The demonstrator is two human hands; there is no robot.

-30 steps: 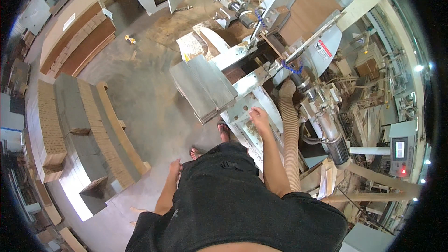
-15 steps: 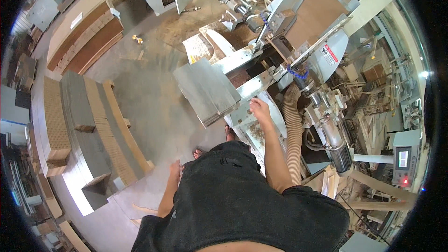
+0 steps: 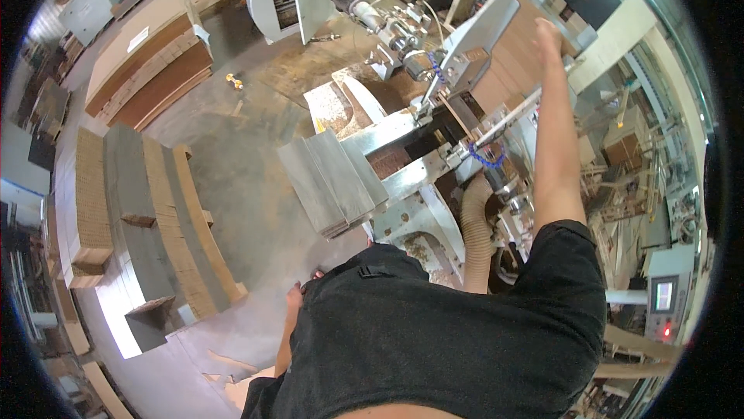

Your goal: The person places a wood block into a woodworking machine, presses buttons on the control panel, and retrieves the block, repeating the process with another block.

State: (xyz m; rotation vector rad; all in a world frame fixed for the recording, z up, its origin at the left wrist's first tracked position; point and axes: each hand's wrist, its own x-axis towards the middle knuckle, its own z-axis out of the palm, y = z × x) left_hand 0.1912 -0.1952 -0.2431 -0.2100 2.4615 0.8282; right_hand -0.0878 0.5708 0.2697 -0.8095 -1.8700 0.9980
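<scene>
My right arm is stretched out to the far right over the machine. My right hand (image 3: pixel 548 37) is at the upper edge of the upright brown boards (image 3: pixel 504 62); its fingers look extended, and whether they touch the boards I cannot tell. Down beside my body hangs my left hand (image 3: pixel 294 296), loosely open, with nothing seen in it. A small stack of grey panels (image 3: pixel 329 182) rests on the near end of the machine's metal rails (image 3: pixel 415 179), its upper panels slightly out of line with one another. Neither hand touches that stack.
On the left stand stacks of grey and brown panels (image 3: pixel 159 217), with brown boards (image 3: pixel 143 62) behind. A ribbed hose (image 3: pixel 476 237) runs beside the machine. A motor unit (image 3: pixel 372 16) sits farther back. At right is a control box (image 3: pixel 665 295) with a lit screen.
My right hand has gone from beside the grey stack to the far upright boards. The stack's upper panels look shifted out of line. My left hand stays low at my side.
</scene>
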